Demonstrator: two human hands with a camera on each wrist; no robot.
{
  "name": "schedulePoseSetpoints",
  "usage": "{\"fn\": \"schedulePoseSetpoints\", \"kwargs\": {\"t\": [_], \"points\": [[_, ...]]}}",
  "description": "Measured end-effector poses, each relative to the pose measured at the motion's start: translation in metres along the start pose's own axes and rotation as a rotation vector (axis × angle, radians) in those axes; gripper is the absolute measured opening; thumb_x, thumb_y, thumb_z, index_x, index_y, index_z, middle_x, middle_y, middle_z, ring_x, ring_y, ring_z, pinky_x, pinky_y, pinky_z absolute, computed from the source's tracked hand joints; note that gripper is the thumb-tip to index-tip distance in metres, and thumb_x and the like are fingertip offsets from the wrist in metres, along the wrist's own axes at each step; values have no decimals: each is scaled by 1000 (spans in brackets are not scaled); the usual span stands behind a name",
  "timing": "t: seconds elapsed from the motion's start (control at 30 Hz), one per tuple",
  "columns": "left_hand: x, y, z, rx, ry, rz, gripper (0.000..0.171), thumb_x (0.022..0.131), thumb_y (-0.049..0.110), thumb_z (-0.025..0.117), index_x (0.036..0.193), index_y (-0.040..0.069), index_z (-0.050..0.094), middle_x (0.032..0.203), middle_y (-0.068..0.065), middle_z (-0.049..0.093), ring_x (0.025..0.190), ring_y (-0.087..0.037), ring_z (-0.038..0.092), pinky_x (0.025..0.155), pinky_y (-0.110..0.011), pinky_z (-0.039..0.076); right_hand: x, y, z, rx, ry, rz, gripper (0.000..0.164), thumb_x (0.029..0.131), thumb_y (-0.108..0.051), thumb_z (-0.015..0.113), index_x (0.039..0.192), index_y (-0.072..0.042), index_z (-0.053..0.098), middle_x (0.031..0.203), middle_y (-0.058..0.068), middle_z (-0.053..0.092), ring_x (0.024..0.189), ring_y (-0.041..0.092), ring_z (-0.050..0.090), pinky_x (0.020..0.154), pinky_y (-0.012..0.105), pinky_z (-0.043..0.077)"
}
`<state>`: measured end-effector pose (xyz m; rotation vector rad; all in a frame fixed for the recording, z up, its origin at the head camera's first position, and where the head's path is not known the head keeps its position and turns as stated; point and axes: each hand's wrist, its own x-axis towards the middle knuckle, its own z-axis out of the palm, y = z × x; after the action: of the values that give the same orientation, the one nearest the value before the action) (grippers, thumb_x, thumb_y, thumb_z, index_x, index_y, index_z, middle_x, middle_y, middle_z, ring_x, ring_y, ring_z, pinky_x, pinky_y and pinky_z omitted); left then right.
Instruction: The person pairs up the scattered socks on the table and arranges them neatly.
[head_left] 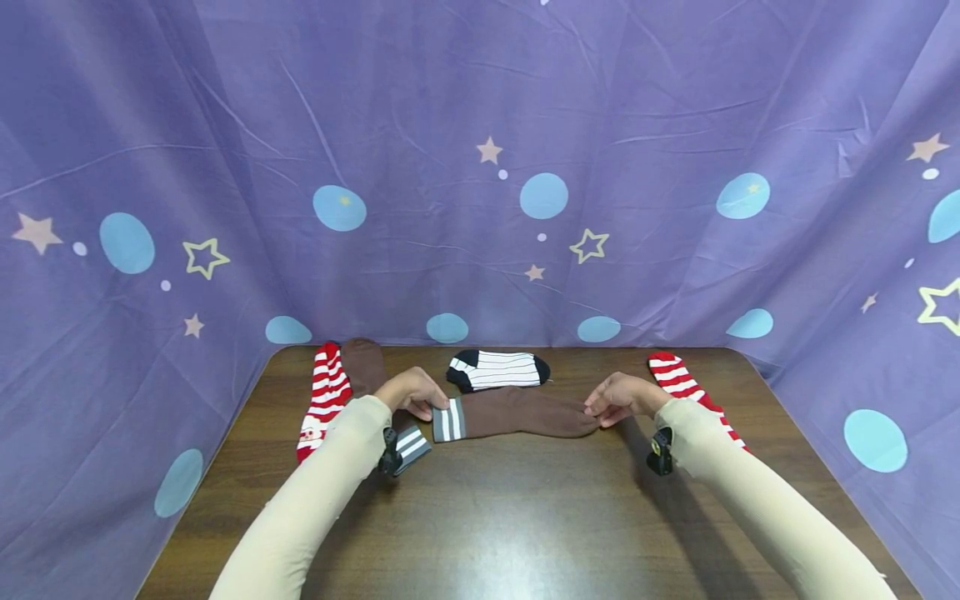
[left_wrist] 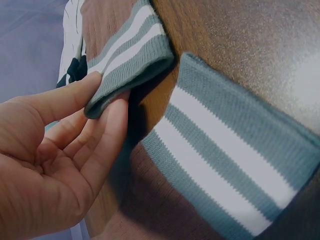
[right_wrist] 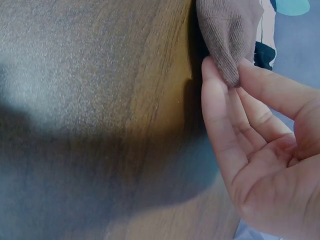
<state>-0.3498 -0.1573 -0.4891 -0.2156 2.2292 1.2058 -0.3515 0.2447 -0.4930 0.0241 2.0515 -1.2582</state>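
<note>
A brown sock point(head_left: 517, 412) with a grey-and-white striped cuff is stretched sideways between both hands. At its cuff, my left hand point(head_left: 413, 392) pinches the edge between thumb and fingers; the left wrist view shows the cuff point(left_wrist: 135, 65) lifted off the table. The toe end point(right_wrist: 227, 45) is pinched by my right hand point(head_left: 621, 398), thumb against fingers. Beneath the left forearm lies a second brown sock point(head_left: 363, 367), partly hidden, its striped cuff point(left_wrist: 225, 150) close to the left hand.
Behind the held sock lies a white sock point(head_left: 506, 369) with black lines, heel and toe. One red-and-white striped sock point(head_left: 324, 392) lies at left, another point(head_left: 678, 379) at right, partly behind the right arm. A purple curtain point(head_left: 480, 167) rises along the back of the wooden table point(head_left: 495, 517).
</note>
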Motion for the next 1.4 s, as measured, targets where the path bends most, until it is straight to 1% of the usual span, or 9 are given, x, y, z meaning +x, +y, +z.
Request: {"fn": "schedulePoseSetpoints", "kwargs": {"t": [0.13, 0.3, 0.43, 0.67, 0.87, 1.03, 1.23, 1.3, 1.4], "points": [[-1, 2, 1, 19, -17, -10, 15, 87, 0, 77, 101, -6, 75, 79, -1, 65, 60, -13, 55, 62, -23, 61, -1, 0, 0, -31, -3, 0, 8, 91, 6, 65, 97, 4, 70, 77, 0, 71, 65, 10, 62, 68, 26, 61], [0, 2, 2, -2, 6, -25, 7, 85, 1, 79, 89, -3, 75, 71, -2, 62, 59, -13, 58, 61, -23, 61, -2, 2, 0, -54, 15, -12, 10, 90, 6, 66, 99, 7, 70, 76, 0, 71, 64, 11, 63, 67, 26, 61], [1, 3, 1, -2, 19, -38, 6, 85, 2, 79, 85, 0, 74, 67, -2, 62, 57, -13, 60, 59, -22, 60, -3, 2, 0, -68, 49, -12, 11, 91, 4, 67, 100, 9, 71, 73, 0, 70, 63, 12, 65, 67, 26, 60], [-2, 7, 3, -2, 59, -32, 8, 85, 2, 80, 89, -2, 75, 66, -2, 64, 56, -12, 61, 57, -22, 59, -7, 0, 1, -116, 90, -25, 14, 93, 3, 66, 103, 12, 71, 78, 1, 75, 65, 12, 67, 70, 32, 62], [-3, 7, 4, 34, 52, -46, 11, 86, 3, 79, 94, -4, 77, 66, -2, 66, 56, -12, 62, 62, -24, 61, -9, -2, 3, -181, 112, -37, 13, 92, 2, 67, 100, 11, 73, 76, 2, 74, 64, 12, 67, 71, 34, 63], [-1, 5, 5, 33, 60, -50, 11, 85, 3, 80, 94, -4, 77, 66, -2, 66, 56, -12, 61, 61, -23, 60, -9, -3, 6, -199, 131, -53, 13, 91, 4, 66, 98, 11, 73, 77, 4, 75, 62, 12, 67, 69, 34, 63], [-3, 4, 7, 38, 86, -26, 11, 85, 1, 80, 94, -5, 77, 67, -2, 69, 54, -10, 61, 58, -22, 59, -7, 0, 7, -209, 152, -74, 12, 87, 6, 67, 96, 12, 74, 75, 6, 75, 60, 13, 67, 65, 33, 62], [-5, 5, 9, 47, 99, -9, 11, 85, 0, 80, 94, -6, 78, 66, -2, 69, 52, -10, 60, 58, -23, 60, -6, 0, 8, -197, 162, -64, 12, 86, 7, 67, 95, 11, 74, 74, 5, 75, 59, 13, 66, 63, 32, 61], [-7, 6, 10, 60, 123, 5, 10, 83, -2, 81, 84, -7, 72, 63, -3, 66, 51, -10, 60, 60, -25, 61, -3, 1, 9, -203, 170, -55, 13, 85, 9, 67, 96, 12, 74, 73, 5, 75, 59, 13, 66, 62, 31, 61]]}}
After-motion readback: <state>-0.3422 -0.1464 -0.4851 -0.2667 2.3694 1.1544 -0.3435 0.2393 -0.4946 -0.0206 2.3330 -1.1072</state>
